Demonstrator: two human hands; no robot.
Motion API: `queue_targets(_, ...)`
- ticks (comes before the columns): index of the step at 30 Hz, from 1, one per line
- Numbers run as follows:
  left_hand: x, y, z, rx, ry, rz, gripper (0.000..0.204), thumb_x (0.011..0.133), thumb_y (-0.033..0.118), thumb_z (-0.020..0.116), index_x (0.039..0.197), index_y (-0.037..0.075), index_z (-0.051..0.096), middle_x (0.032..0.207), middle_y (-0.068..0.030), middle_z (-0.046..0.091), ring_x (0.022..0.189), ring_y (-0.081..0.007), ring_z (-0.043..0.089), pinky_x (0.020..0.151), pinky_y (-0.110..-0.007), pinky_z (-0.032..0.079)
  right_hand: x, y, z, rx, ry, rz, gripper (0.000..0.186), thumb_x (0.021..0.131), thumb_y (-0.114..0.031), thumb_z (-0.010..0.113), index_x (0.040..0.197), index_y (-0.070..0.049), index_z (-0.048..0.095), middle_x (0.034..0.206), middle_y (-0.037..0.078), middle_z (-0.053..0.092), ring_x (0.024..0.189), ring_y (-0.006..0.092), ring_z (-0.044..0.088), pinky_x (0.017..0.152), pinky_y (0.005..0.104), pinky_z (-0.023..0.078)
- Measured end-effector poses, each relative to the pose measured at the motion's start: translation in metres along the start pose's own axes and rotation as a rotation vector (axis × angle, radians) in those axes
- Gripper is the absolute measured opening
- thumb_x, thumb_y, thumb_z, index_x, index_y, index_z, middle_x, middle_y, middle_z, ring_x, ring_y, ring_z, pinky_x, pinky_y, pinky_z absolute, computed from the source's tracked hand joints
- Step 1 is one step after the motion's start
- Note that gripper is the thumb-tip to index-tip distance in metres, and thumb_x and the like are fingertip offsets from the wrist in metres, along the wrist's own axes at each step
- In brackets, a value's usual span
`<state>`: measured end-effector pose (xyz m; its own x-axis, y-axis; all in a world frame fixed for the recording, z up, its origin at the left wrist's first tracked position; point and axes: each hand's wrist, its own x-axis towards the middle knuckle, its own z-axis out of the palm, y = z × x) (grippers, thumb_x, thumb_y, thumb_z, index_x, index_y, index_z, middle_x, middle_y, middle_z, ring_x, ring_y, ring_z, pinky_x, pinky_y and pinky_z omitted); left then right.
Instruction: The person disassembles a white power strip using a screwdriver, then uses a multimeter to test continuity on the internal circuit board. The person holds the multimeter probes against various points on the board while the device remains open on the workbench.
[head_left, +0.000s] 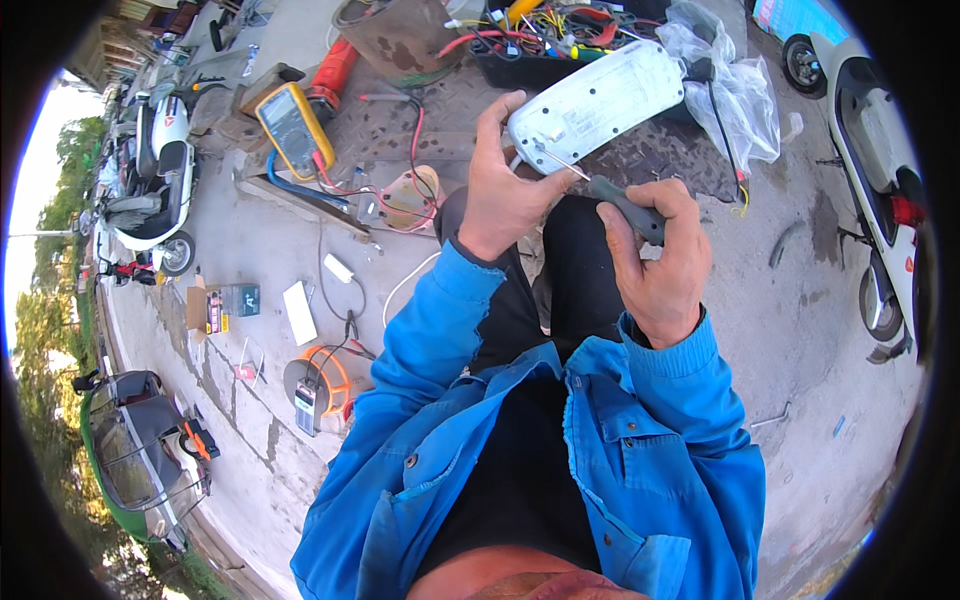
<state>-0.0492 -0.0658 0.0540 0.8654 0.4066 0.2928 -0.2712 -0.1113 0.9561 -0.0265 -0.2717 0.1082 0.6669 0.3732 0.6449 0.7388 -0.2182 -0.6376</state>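
Note:
My left hand (497, 195) grips the near left end of a long white plastic casing (610, 98) with rounded ends, its scuffed face dotted with dark screw holes. In my right hand (668, 262) is a screwdriver (622, 206), fingers wrapped round its dark grey-green handle. The thin shaft slants up and left, with its tip at a hole near the casing's left end. Whether a screw sits in that hole is too small to tell. A dark cord (722, 130) hangs from the casing's far right end, with a yellow-ended tip.
Beyond the casing stand a black toolbox (505, 72) full of wires and tools, a stained bucket (400, 45) and a clear plastic bag (752, 112). Left lie a yellow multimeter (290, 122) with leads and an orange cable reel (333, 378). Parked scooters (165, 170) flank both sides.

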Motion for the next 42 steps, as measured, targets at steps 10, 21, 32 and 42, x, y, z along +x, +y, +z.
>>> queue_targets(10, -0.011, 0.046, 0.012, -0.142, 0.190, 0.100, 0.102, 0.082, 0.002, 0.100, 0.162, -0.002, 0.038, 0.153, -0.0185, 0.057, 0.143, -0.0279, 0.062, 0.120, -0.045, 0.054, 0.001, -0.022, -0.005, 0.176, 0.086, -0.104, 0.040, 0.089, 0.002, 0.093, 0.119, -0.002, 0.066, 0.102, 0.018, 0.069, 0.084, 0.0355, 0.072, 0.073, 0.0406, 0.057)
queue_targets(21, -0.018, 0.049, 0.011, -0.153, 0.213, 0.161, 0.102, 0.086, -0.003, 0.097, 0.164, 0.006, 0.032, 0.151, -0.0157, 0.058, 0.138, -0.0268, 0.066, 0.109, -0.040, 0.063, 0.003, -0.039, -0.007, 0.222, 0.068, -0.179, 0.042, 0.089, 0.000, 0.094, 0.119, -0.003, 0.066, 0.099, 0.017, 0.069, 0.081, 0.0335, 0.072, 0.067, 0.0402, 0.056)
queue_targets(32, -0.034, 0.020, 0.006, -0.140, 0.314, 0.176, 0.101, 0.093, 0.000, 0.091, 0.172, 0.004, 0.028, 0.155, -0.0172, 0.058, 0.140, -0.0259, 0.064, 0.113, -0.042, 0.058, -0.004, -0.033, 0.002, 0.127, -0.088, -0.119, 0.033, 0.093, 0.000, 0.090, 0.113, -0.003, 0.065, 0.097, 0.017, 0.068, 0.080, 0.0384, 0.069, 0.070, 0.0429, 0.056)
queue_targets(42, -0.037, -0.034, -0.051, -0.513, 0.200, 0.130, 0.055, 0.102, 0.019, 0.071, 0.147, 0.004, 0.045, 0.148, -0.0205, 0.066, 0.137, -0.0405, 0.069, 0.114, -0.061, 0.058, -0.012, -0.014, 0.036, 0.115, -0.283, 0.059, 0.029, 0.100, -0.008, 0.085, 0.123, -0.005, 0.068, 0.110, 0.018, 0.077, 0.096, 0.0448, 0.078, 0.080, 0.0458, 0.062)
